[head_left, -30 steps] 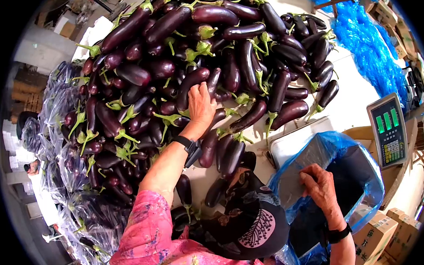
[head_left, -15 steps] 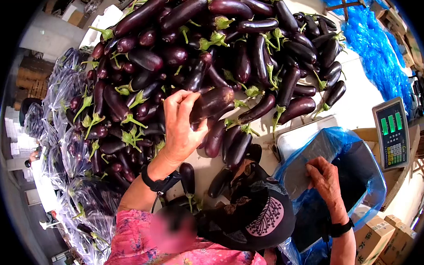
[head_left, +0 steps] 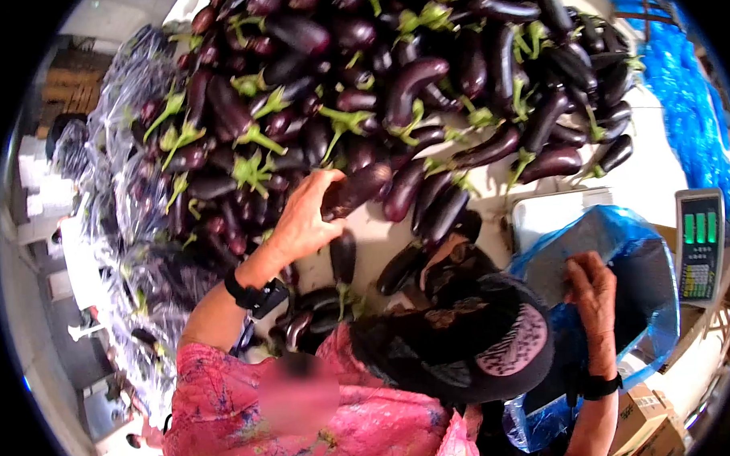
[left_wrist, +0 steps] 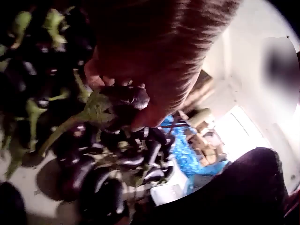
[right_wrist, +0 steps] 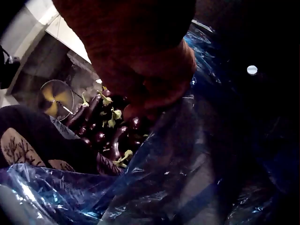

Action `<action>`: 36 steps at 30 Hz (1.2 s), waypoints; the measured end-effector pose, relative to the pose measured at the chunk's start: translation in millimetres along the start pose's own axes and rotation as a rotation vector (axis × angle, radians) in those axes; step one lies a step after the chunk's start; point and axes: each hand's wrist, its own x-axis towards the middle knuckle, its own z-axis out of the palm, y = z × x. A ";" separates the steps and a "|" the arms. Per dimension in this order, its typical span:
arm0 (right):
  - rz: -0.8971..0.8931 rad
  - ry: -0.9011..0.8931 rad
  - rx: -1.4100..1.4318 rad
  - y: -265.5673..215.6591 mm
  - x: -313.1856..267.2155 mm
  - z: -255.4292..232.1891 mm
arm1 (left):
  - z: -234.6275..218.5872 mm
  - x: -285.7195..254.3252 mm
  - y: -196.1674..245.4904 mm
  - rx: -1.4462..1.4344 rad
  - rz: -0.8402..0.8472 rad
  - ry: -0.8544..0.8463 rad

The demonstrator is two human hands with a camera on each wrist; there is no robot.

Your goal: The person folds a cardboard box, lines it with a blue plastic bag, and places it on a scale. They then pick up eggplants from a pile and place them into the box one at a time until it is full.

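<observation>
The left hand [head_left: 307, 218] grips a dark eggplant [head_left: 357, 191] above the lower edge of the heap of eggplants [head_left: 296, 110]. In the left wrist view that hand [left_wrist: 140, 61] curls round the eggplant [left_wrist: 117, 105], its green stem pointing down and left. At the right, the right hand [head_left: 592, 292] is at the blue plastic bag [head_left: 661, 298], its curled fingers pinching the film at the near side of the opening. The right wrist view shows this hand [right_wrist: 140, 70] over the bag's film [right_wrist: 187, 159].
A scale display [head_left: 700, 244] stands right of the bag, and a white tray [head_left: 533, 214] lies behind it. Clear plastic bags [head_left: 132, 236] line the left side. Blue film [head_left: 682, 104] lies at the back right, cardboard boxes [head_left: 641, 419] at the lower right. A dark cap [head_left: 465, 337] covers the middle front.
The left hand has lifted an eggplant from the heap and turned with it towards the front. The whole head view has shifted. The right hand has stayed at the bag.
</observation>
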 end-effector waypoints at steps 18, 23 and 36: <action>0.002 0.055 -0.063 -0.6 -3.7 7.0 | 202.9 -105.8 -166.1 -0.237 -0.774 0.060; -0.015 0.087 -0.103 -6.9 -5.6 11.8 | 146.7 -77.7 -119.1 -1.130 -0.681 -0.071; -0.239 0.041 0.166 -98.9 -31.9 5.7 | 13.6 81.3 119.5 -1.627 -0.060 -0.556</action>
